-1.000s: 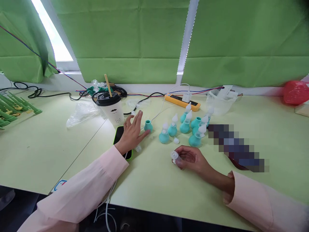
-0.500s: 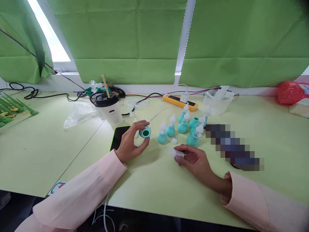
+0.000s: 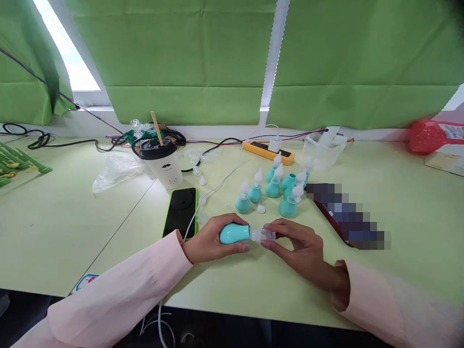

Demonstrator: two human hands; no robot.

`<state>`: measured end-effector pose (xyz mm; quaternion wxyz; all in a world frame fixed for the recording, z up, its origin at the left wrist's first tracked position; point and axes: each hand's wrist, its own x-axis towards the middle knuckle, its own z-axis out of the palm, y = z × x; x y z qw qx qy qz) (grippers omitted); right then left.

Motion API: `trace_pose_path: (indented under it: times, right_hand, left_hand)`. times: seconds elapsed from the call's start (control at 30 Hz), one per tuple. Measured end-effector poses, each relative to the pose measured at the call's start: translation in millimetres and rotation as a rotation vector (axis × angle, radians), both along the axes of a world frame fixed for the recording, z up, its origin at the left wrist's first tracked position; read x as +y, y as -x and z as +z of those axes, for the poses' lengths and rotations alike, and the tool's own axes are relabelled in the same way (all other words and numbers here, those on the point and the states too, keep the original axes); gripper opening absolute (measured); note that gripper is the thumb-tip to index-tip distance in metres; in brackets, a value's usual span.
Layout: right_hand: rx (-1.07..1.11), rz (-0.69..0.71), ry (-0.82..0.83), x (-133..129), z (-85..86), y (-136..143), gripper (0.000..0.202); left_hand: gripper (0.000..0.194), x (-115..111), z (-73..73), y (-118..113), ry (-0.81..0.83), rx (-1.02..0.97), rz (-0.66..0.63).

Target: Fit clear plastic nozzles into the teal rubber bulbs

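Observation:
My left hand (image 3: 213, 240) is closed around a teal rubber bulb (image 3: 235, 233), which lies sideways with its neck facing right. Between the fingertips of my right hand (image 3: 299, 244) is a clear plastic tube (image 3: 264, 235). The tube's left end meets the mouth of the bulb's neck; whether it sits inside cannot be made out. Beyond my hands stand several teal bulb aspirators with whitish pointed tips, one of them an aspirator (image 3: 288, 205) at the front right. Among them is a bare teal bulb (image 3: 289, 181). A small white tip (image 3: 261, 209) lies in front of them.
A phone with a green edge (image 3: 180, 210) lies left of my left hand, a white cable (image 3: 217, 186) crossing it. Behind stand a lidded paper cup (image 3: 165, 169), an orange power strip (image 3: 268, 152) and a clear plastic tub (image 3: 322, 152). A dark, partly pixelated device (image 3: 331, 212) lies right.
My left hand has moved down and right and turned the bulb, so its opening now faces right instead of toward me. The tube in my right hand now meets the bulb's neck.

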<state>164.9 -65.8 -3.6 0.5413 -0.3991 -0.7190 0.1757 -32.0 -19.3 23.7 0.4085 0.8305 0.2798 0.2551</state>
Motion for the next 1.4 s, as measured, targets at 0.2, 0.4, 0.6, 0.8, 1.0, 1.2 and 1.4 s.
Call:
trace_pose_path:
  times: [0.2, 0.4, 0.6, 0.8, 1.0, 1.2, 1.4]
  right_hand:
    - [-0.052, -0.009, 0.078, 2, -1.8, -2, 0.019]
    - [-0.096, 0.129, 0.066, 7, 2.4, -5, 0.021]
    - [-0.274, 0.093, -0.012, 4, 5.5, -6, 0.016]
    - [-0.305, 0.078, -0.077, 0, 7.5, -2, 0.014]
    - [-0.011, 0.048, 0.105, -2, 7.1, 6, 0.017]
    - [0.281, 0.009, 0.496, -4, 11.7, 14, 0.02]
    - [0.416, 0.132, 0.716, -1, 15.0, 14, 0.024]
  left_hand:
    - [0.025, 1, -2.9, 0, -0.011, 0.042, -0.03]
    - [0.024, 1, -4.8, -1, -0.052, 0.079, -0.008]
    - [0.026, 1, -6.5, -2, -0.047, 0.082, -0.008]
    - [0.027, 0, -7.5, -3, -0.001, 0.078, -0.029]
    - [0.025, -6, -8.3, -5, -0.05, -0.036, 0.067]
    - [0.027, -9, -8.5, -6, -0.098, -0.113, 0.127]
    - [0.026, -9, -7.5, -5, -0.208, -0.074, 0.119]
